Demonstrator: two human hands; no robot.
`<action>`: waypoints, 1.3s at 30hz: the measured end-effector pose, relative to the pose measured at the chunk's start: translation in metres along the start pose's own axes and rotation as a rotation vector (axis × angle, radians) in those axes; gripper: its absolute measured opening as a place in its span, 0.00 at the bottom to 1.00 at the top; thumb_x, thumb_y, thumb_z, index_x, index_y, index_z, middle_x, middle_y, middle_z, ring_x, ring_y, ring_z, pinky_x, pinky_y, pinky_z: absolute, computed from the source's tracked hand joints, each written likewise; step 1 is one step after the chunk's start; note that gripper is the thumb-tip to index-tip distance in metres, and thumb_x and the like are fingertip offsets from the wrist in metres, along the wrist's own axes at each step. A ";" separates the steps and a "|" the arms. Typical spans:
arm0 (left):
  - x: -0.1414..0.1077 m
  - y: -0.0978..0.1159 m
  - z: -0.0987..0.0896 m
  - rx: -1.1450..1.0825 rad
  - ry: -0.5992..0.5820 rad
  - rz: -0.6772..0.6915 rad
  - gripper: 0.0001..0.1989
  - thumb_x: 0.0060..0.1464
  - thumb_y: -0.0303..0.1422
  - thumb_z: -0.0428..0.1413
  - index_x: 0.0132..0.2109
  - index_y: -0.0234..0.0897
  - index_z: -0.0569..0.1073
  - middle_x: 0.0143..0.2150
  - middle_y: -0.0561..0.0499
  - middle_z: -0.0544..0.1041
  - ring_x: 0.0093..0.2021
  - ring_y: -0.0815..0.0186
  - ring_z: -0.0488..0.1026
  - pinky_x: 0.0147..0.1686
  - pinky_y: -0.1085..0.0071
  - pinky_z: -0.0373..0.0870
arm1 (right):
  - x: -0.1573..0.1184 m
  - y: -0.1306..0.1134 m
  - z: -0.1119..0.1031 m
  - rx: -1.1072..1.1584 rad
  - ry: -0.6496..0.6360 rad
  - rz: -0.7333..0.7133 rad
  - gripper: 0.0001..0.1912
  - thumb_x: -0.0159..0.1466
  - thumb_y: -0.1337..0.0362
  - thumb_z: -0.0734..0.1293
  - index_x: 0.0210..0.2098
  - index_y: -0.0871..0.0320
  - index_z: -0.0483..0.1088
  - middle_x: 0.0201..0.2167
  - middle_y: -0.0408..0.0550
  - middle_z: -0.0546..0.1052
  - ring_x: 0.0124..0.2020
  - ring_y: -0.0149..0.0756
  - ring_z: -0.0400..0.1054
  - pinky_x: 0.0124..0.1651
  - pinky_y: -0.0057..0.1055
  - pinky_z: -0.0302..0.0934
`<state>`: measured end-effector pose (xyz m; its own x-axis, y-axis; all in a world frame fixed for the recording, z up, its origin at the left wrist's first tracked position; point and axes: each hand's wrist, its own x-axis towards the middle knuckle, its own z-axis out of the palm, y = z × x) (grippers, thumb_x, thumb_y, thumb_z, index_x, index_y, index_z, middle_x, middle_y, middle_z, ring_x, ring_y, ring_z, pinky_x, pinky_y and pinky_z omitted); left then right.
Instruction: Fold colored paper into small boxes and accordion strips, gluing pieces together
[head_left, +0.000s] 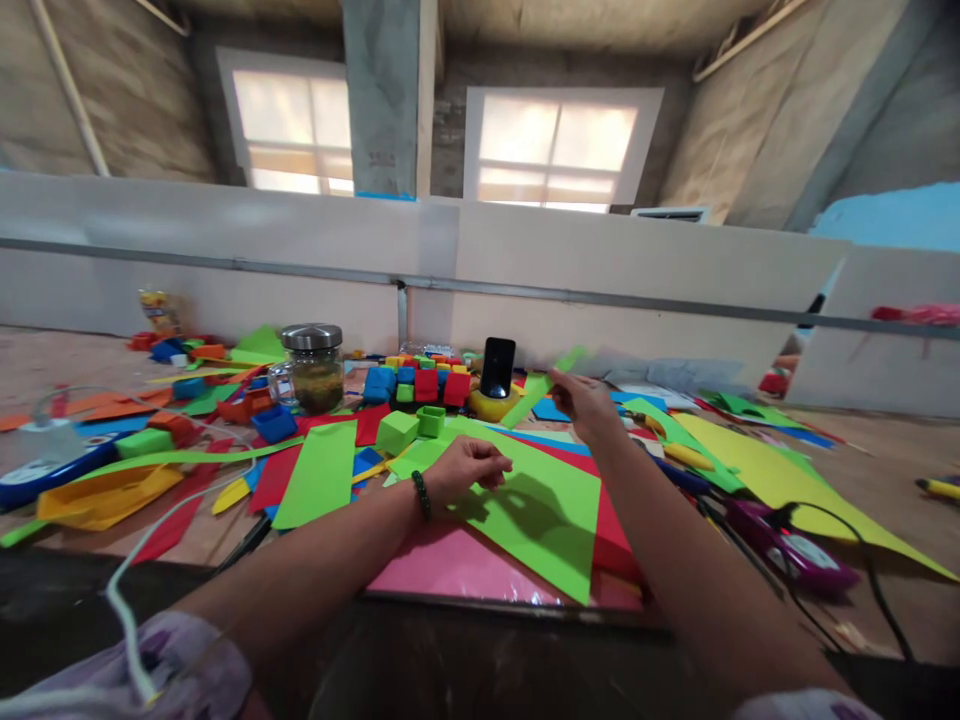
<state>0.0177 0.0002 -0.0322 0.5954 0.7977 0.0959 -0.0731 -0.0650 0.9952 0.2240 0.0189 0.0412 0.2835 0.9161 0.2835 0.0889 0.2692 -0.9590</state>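
Observation:
My right hand (589,405) is raised over the far side of the work area, its fingers pinched on a light green paper strip (531,398) that is blurred at its upper end. My left hand (466,470), with a dark bead bracelet at the wrist, hovers low over or rests on a large light green paper sheet (551,525). Its fingers are curled in, and nothing shows between them. Beneath the sheet lie red paper and a pink mat (457,565). Close beyond the left hand stand a small green paper cube (397,432) and an open green paper box (430,421).
A lidded glass jar (315,375) stands left of centre. A phone (497,368) leans upright on a yellow roll (491,405), beside several coloured paper cubes (426,385). Yellow paper (780,480) and a purple power strip (791,550) lie right; a white cable (124,590) crosses the left.

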 end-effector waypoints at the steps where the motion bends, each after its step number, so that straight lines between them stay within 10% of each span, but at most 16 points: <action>1: 0.000 0.000 -0.002 0.001 0.004 -0.009 0.26 0.35 0.52 0.64 0.29 0.30 0.75 0.22 0.49 0.73 0.23 0.69 0.69 0.27 0.72 0.62 | 0.001 -0.001 -0.005 -0.008 0.017 -0.019 0.19 0.49 0.49 0.73 0.19 0.58 0.67 0.14 0.40 0.66 0.16 0.24 0.54 0.19 0.27 0.49; 9: 0.002 0.005 -0.006 -0.155 0.050 0.010 0.26 0.39 0.52 0.64 0.34 0.31 0.76 0.29 0.50 0.74 0.30 0.70 0.70 0.32 0.73 0.61 | -0.045 0.027 0.032 -0.130 -0.238 -0.089 0.22 0.45 0.51 0.75 0.11 0.58 0.65 0.11 0.39 0.62 0.17 0.25 0.53 0.20 0.27 0.47; 16: -0.007 0.012 -0.002 -0.467 -0.177 -0.043 0.19 0.41 0.43 0.66 0.27 0.33 0.69 0.22 0.57 0.64 0.23 0.73 0.64 0.28 0.74 0.62 | -0.047 0.018 0.027 0.103 -0.523 0.045 0.20 0.49 0.46 0.71 0.33 0.56 0.72 0.27 0.42 0.72 0.24 0.27 0.63 0.27 0.26 0.58; 20: -0.010 0.013 0.000 -0.472 -0.268 -0.215 0.22 0.46 0.50 0.60 0.34 0.33 0.73 0.24 0.52 0.71 0.26 0.69 0.70 0.29 0.72 0.65 | -0.046 0.018 0.024 0.081 -0.425 -0.005 0.17 0.47 0.51 0.73 0.21 0.57 0.68 0.18 0.37 0.65 0.21 0.24 0.57 0.26 0.25 0.54; 39: -0.011 0.009 0.004 -0.222 -0.201 -0.150 0.25 0.42 0.46 0.65 0.40 0.28 0.75 0.29 0.43 0.80 0.26 0.64 0.77 0.29 0.70 0.71 | -0.033 0.027 0.021 0.060 -0.174 -0.018 0.21 0.43 0.48 0.75 0.20 0.59 0.69 0.15 0.37 0.66 0.17 0.22 0.57 0.21 0.24 0.53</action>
<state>0.0135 -0.0110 -0.0239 0.7574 0.6524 -0.0274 -0.1321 0.1942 0.9720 0.1970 0.0023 0.0059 0.1122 0.9472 0.3005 0.0336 0.2986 -0.9538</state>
